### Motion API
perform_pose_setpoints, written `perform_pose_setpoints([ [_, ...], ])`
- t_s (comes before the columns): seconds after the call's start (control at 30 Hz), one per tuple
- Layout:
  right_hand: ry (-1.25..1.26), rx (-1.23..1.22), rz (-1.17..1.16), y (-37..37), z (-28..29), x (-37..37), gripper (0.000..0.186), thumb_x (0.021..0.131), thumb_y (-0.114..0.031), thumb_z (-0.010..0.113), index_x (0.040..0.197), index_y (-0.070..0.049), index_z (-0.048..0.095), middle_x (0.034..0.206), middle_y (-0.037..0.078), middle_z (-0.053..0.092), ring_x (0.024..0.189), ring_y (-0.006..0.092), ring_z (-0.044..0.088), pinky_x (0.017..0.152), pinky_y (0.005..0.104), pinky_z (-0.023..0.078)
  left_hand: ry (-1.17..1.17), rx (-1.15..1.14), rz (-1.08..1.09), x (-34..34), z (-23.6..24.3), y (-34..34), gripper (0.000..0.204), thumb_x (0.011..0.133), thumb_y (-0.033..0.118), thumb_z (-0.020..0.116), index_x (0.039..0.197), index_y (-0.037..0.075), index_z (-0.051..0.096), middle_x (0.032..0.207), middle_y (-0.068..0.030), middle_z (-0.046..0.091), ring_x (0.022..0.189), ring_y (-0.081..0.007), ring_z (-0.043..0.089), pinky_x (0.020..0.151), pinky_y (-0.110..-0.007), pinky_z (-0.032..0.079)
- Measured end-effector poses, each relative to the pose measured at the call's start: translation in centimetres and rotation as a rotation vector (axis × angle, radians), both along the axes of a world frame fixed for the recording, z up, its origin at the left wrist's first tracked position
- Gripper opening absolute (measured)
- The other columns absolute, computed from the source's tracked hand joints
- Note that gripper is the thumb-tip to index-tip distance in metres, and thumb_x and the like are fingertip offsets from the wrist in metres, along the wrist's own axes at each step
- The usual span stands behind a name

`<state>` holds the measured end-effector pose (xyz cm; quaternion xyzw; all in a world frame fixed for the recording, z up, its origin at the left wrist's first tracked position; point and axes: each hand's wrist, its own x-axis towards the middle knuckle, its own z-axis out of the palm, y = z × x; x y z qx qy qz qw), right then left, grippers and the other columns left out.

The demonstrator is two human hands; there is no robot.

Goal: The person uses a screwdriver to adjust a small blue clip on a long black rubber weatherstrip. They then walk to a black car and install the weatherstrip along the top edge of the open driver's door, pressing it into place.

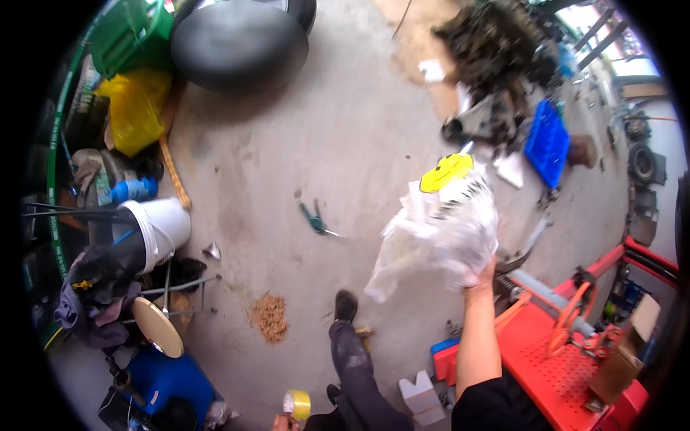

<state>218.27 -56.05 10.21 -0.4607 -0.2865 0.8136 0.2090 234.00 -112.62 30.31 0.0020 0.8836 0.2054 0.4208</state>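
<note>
My right hand (480, 274) is stretched out ahead and to the right, closed on a white plastic bag (442, 233) with a yellow print. The bag is smeared by motion and its contents cannot be made out. At the lower edge, my left hand (282, 423) is partly cut off. Its fingers grip a roll of yellow tape (298, 404). A green-handled tool (315, 218) lies on the concrete floor between the bag and the left-side clutter.
A pile of brown granules (269, 318) lies by my feet. Left stand a white bucket (169, 228), a yellow bag (138, 111) and a blue container (169, 384). A tire (241, 43) is ahead. Greasy machine parts (496, 50), a blue crate (548, 144) and a red perforated bench (543, 359) occupy the right.
</note>
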Motion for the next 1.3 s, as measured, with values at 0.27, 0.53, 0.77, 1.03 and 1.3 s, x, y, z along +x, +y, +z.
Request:
perform_pose_setpoints([
  [0.27,-0.013,-0.399,0.052,4.1,12.3,2.7,0.042,0.097,-0.044,0.053,0.116,-0.007,0.062,0.092,0.007,0.067,0.075,0.0226,0.063,0.058,0.0343,0.052,0.17,0.106,0.11,-12.8,9.7,2.0,0.01,0.09,0.005,0.059,0.096,0.0,0.053,0.094,-0.0222,0.056,0.09,-0.0441,0.056,0.078,-0.049,0.046],
  [0.53,0.441,-0.202,-0.003,5.6,35.4,-26.9,0.038,0.098,-0.039,0.051,0.122,-0.012,0.063,0.104,0.005,0.072,0.084,0.024,0.069,0.063,0.038,0.057,0.404,0.241,0.196,-27.4,11.5,3.4,0.012,0.087,0.007,0.062,0.095,-0.001,0.058,0.092,-0.0213,0.06,0.085,-0.0402,0.061,0.077,-0.045,0.05],
  [0.77,0.604,-0.202,0.074,8.6,41.6,-44.8,0.025,0.096,-0.031,0.051,0.102,-0.012,0.067,0.078,0.002,0.064,0.047,0.0129,0.05,0.038,0.0272,0.041,0.376,0.331,0.137,-46.2,18.7,10.9,0.016,0.088,0.01,0.063,0.099,0.0,0.058,0.098,-0.0215,0.061,0.09,-0.0408,0.062,0.078,-0.046,0.05],
  [1.03,0.545,-0.142,0.125,15.3,49.4,-61.7,0.026,0.099,-0.035,0.046,0.09,-0.016,0.061,0.055,-0.006,0.048,0.039,0.0086,0.039,0.035,0.0258,0.032,0.455,0.466,0.006,-63.1,28.0,19.6,0.013,0.09,0.006,0.062,0.1,0.001,0.056,0.099,-0.0208,0.059,0.087,-0.0391,0.062,0.076,-0.044,0.051],
  [1.3,1.178,-0.31,0.54,23.2,46.4,-73.9,0.037,0.101,-0.036,0.046,0.121,-0.01,0.062,0.103,0.008,0.07,0.067,0.0163,0.062,0.054,0.03,0.051,0.501,0.547,-0.026,-75.0,34.9,32.6,0.013,0.09,0.006,0.063,0.101,0.0,0.059,0.098,-0.0177,0.063,0.083,-0.0343,0.065,0.073,-0.04,0.052],
])
